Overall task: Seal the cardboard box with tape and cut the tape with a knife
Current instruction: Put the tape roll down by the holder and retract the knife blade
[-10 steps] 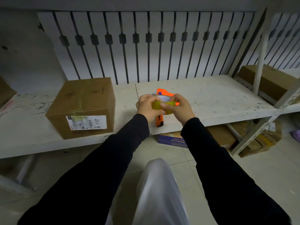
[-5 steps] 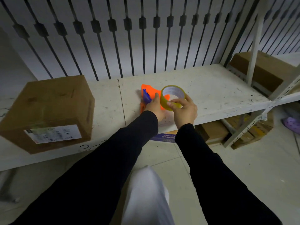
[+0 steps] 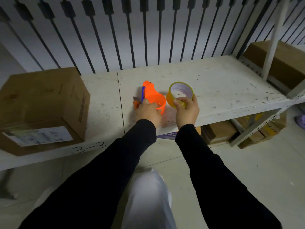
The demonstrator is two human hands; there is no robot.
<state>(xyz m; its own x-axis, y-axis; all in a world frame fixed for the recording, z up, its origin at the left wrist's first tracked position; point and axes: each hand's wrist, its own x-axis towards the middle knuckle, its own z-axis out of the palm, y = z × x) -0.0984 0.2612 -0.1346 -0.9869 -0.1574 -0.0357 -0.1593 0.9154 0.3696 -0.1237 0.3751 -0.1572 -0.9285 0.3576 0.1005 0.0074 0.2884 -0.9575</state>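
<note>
A closed brown cardboard box (image 3: 44, 103) with a white label stands on the left of the white shelf (image 3: 222, 86). My right hand (image 3: 187, 109) holds a roll of yellowish tape (image 3: 179, 94) upright just above the shelf, thumb and fingers pinching its lower rim. Just left of it, my left hand (image 3: 147, 111) grips an orange plastic tape dispenser (image 3: 152, 96) with a blue part, lying on the shelf. A small grey blade tip (image 3: 135, 98) shows at the dispenser's left side.
Behind the shelf runs a white wall with dark vertical bars. Another cardboard box (image 3: 279, 61) sits on a shelf at the right, behind a white upright post (image 3: 274, 37). More boxes (image 3: 219, 131) lie on the floor under the shelf. The shelf edge is marked "3-3".
The tape roll has come out of the orange dispenser: my right hand moved it to the right while my left hand stayed on the dispenser. The view has moved closer to the shelf.
</note>
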